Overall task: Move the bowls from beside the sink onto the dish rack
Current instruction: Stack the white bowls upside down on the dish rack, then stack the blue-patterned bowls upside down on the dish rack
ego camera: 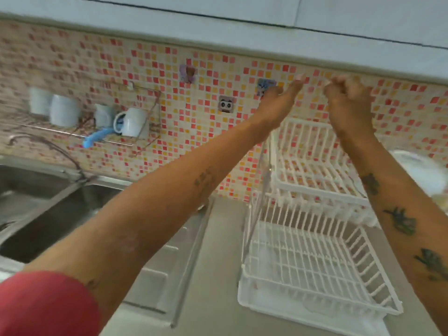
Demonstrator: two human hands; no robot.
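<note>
both arms are raised in front of the tiled wall, above the white two-tier dish rack (312,238) that stands on the counter (218,238) to the right of the sink (43,209); the left hand (278,100) is stretched out with straight fingers and holds nothing; the right hand (346,103) is curled into a fist, and i see nothing in it, though the picture is blurred there; both tiers of the rack look bare; no bowl is plain to me, only a pale blurred shape (419,170) at the right edge behind the right forearm, which may be crockery, i cannot tell; mugs (131,122) sit on a wire wall shelf over the sink; to my eye the carrying has not begun; i would lower both hands to the counter, find the bowls, take one by the rim with thumb inside, and set it in the lower tier first.
</note>
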